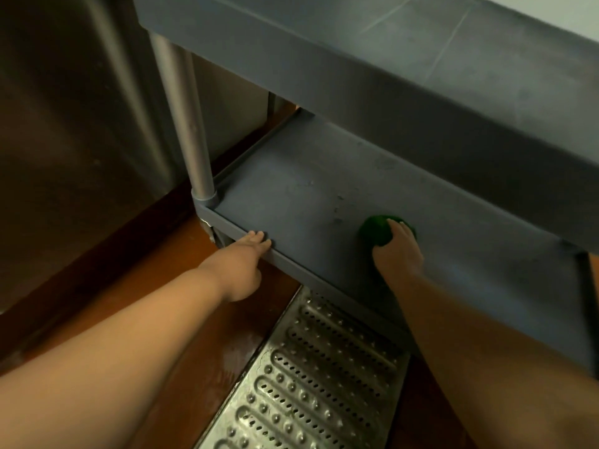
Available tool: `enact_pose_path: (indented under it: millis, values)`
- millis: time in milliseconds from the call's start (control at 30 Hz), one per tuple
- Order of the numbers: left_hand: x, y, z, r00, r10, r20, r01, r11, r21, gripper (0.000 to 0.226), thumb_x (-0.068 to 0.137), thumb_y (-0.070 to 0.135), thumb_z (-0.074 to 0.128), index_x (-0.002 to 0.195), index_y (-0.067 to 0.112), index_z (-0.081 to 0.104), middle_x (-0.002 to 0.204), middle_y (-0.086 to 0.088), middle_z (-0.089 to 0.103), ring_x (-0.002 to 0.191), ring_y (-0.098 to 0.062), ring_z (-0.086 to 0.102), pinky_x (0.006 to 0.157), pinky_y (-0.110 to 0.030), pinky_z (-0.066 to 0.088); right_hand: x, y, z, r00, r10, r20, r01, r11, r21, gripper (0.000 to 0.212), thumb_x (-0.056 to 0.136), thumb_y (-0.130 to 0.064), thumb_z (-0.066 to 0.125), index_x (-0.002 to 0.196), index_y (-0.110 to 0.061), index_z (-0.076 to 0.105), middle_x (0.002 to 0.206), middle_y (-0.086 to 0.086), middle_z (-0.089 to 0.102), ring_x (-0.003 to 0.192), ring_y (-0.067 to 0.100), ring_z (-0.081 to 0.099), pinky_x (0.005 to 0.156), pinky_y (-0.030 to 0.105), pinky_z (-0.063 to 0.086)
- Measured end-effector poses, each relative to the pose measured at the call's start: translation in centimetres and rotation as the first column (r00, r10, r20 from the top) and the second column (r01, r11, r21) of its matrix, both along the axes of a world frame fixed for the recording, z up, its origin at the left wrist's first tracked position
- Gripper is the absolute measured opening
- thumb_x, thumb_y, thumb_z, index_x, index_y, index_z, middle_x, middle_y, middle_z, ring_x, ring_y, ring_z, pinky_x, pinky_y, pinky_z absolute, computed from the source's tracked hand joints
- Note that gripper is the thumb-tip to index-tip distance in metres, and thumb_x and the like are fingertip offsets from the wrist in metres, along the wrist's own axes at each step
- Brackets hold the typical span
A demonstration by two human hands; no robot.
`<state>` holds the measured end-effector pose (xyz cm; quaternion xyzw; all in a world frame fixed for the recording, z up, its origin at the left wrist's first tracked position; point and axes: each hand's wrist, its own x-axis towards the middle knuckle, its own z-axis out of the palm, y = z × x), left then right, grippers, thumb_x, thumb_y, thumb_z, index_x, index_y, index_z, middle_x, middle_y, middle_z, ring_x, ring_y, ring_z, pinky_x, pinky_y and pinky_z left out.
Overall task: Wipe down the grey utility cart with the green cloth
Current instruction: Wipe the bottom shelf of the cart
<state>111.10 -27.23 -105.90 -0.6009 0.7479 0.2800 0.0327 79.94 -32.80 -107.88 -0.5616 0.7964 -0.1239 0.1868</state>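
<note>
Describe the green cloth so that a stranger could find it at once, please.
Start at the grey utility cart and look at its lower shelf. Near the shelf's front edge, the right hand presses a small bunched cloth. It is the only bright green thing there.

Matt grey plastic cart shelf (308, 189); shiny perforated metal floor grate (308, 377).
</note>
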Motion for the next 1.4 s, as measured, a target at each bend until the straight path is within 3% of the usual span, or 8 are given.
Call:
enact_pose_path:
  millis: [200,333,500,733,1000,1200,1300,1400]
  values:
    - [0.0,0.0,0.0,0.996,0.007,-0.092,-0.005,1.000,0.015,0.082,0.084,0.003,0.047,0.156,0.017,0.013,0.165,-0.002,0.001,0.151,-0.013,-0.001,0.120,-0.025,0.002,9.5,-2.1,0.0,0.969,0.243,0.037,-0.243,0.970,-0.010,0.068,0.086,-0.019,0.062,0.150,-0.023,0.038,0.157,0.002,0.034,0.142,0.026,0.036,0.115,0.043,0.034]
    - [0.5,-0.4,-0.9,0.997,-0.023,-0.068,0.023,1.000,-0.006,0.081,0.080,0.007,0.047,0.155,0.017,0.020,0.164,-0.006,0.009,0.151,-0.017,0.005,0.123,-0.029,0.008,18.2,-1.9,-1.0,0.803,0.580,0.135,-0.572,0.814,-0.100,0.063,0.084,-0.015,0.064,0.144,-0.026,0.049,0.156,0.002,0.039,0.142,0.025,0.037,0.116,0.039,0.033]
    - [1.2,-1.4,-0.6,0.998,-0.049,-0.035,0.048,0.998,-0.038,0.071,0.085,0.003,0.042,0.152,0.026,0.032,0.163,0.002,0.016,0.151,-0.014,0.011,0.123,-0.032,0.005,17.9,-2.9,-1.3,0.778,0.618,0.113,-0.611,0.786,-0.094,0.065,0.084,-0.006,0.059,0.144,-0.029,0.050,0.158,-0.001,0.036,0.142,0.023,0.036,0.115,0.040,0.034]
    - [1.8,-1.7,-1.6,1.000,0.002,-0.026,-0.003,0.999,-0.041,0.068,0.087,0.008,0.040,0.149,0.037,0.033,0.161,0.012,0.021,0.149,-0.011,0.015,0.123,-0.043,0.015,4.0,-4.1,-0.7,0.994,0.112,0.004,-0.111,0.985,-0.131,0.059,0.095,-0.009,0.047,0.150,-0.028,0.038,0.154,0.005,0.040,0.137,0.030,0.043,0.114,0.045,0.035]
    - [3.7,-2.3,-1.3,0.995,0.096,-0.026,-0.099,0.958,-0.267,0.073,0.087,0.014,0.052,0.154,0.027,0.025,0.162,-0.003,0.019,0.151,-0.021,0.011,0.123,-0.038,0.013,1.2,-4.3,-0.2,0.966,-0.168,0.198,0.205,0.961,-0.184,0.059,0.096,-0.012,0.051,0.151,-0.030,0.037,0.143,0.011,0.052,0.119,0.034,0.057,0.097,0.045,0.050]
    - [5.9,-1.8,-2.5,0.992,0.083,-0.098,-0.099,0.982,-0.163,0.088,0.084,0.006,0.058,0.156,0.029,0.013,0.165,0.004,0.004,0.151,-0.015,-0.003,0.123,-0.032,0.007,11.9,-7.1,-0.5,0.958,0.166,0.233,-0.133,0.979,-0.151,0.060,0.087,-0.023,0.066,0.144,-0.029,0.048,0.143,0.003,0.053,0.122,0.024,0.056,0.105,0.039,0.045]
    - [6.1,-1.6,-2.6,0.996,0.042,-0.084,-0.059,0.977,-0.204,0.088,0.082,0.008,0.057,0.156,0.026,0.012,0.164,0.003,0.004,0.151,-0.014,-0.002,0.120,-0.026,0.002,19.8,-7.2,-1.3,0.785,0.592,0.183,-0.562,0.804,-0.191,0.062,0.082,-0.016,0.067,0.142,-0.025,0.053,0.147,0.004,0.052,0.134,0.023,0.049,0.112,0.038,0.038]
    - [6.5,-1.6,-2.9,0.996,0.034,-0.085,-0.052,0.973,-0.225,0.087,0.082,0.007,0.056,0.155,0.028,0.015,0.164,0.004,0.006,0.151,-0.013,0.000,0.119,-0.026,0.000,23.0,-7.1,-2.2,0.652,0.749,0.115,-0.719,0.660,-0.217,0.064,0.080,-0.011,0.065,0.140,-0.031,0.054,0.150,0.005,0.048,0.134,0.028,0.047,0.110,0.041,0.039]
